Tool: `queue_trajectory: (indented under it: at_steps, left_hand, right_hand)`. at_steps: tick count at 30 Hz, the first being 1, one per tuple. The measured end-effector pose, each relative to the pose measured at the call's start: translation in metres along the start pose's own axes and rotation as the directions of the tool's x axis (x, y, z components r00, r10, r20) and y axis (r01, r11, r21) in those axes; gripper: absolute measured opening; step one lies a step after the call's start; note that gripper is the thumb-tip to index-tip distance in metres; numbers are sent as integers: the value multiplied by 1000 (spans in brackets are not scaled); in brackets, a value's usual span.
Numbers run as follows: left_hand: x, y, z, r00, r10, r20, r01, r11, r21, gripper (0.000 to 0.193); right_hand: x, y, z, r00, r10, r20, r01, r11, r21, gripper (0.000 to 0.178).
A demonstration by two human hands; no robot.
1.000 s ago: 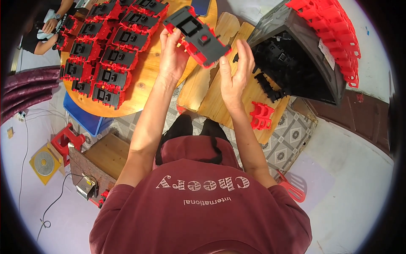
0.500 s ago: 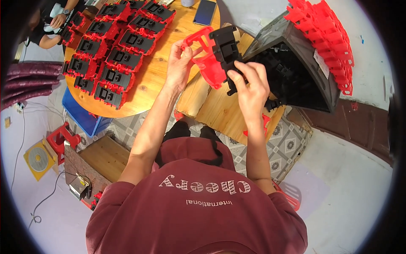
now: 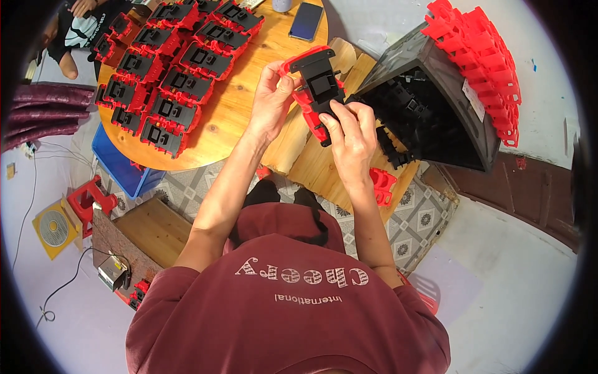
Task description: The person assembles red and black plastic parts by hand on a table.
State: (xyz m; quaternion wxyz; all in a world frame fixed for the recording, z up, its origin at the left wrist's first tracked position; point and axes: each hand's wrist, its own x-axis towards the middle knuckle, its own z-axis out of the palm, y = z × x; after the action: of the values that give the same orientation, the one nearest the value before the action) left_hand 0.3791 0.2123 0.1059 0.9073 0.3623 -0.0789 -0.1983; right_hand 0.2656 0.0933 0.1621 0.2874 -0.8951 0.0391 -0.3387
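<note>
My left hand (image 3: 272,100) grips the left edge of a red plastic frame (image 3: 302,98), thumb and fingers closed on it. Over that frame lies a black plastic insert (image 3: 319,67) with a raised square in its middle. Closed on the lower right side of the insert is my right hand (image 3: 353,131), thumb on the near face. The insert covers most of the frame, so how far the two fit together cannot be told. Both parts are held in the air above a wooden board (image 3: 311,162).
Rows of red-and-black assemblies (image 3: 187,84) cover the round wooden table's (image 3: 249,81) left side; a phone (image 3: 306,22) lies at its back. To the right, an open dark bin (image 3: 430,143) holds black parts, with stacked red frames (image 3: 479,56) on top. A blue crate (image 3: 128,165) stands below.
The black insert has moved left and onto the red frame, which was beside it before. My right hand has shifted left with it. The other person's arm at the far left has moved.
</note>
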Motion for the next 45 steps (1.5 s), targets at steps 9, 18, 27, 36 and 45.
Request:
queue_trajectory:
  at_steps: [9,18,27,36,45]
  left_hand:
    - [-1,2,6,999,18,45,-18,1000,-3,41]
    - [-11,13,19,997,-34,-72,44,989,144,40]
    - [-24,15,23,991,-95,90,72,970,230,39]
    - [-26,14,21,995,-39,96,-3,915,403,40]
    - [-15,18,23,971,-28,-237,77,976,203,51]
  right_hand:
    - [-3,1,-2,997,-80,-3,80,995,-63,30]
    - [13,2,-1,994,63,-90,-56,996,76,35]
    - [33,12,8,942,306,138,-326,734,596,35]
    - [30,12,12,927,349,136,-349,670,656,24]
    - [15,47,-5,710,352,610,-701,272,659,85]
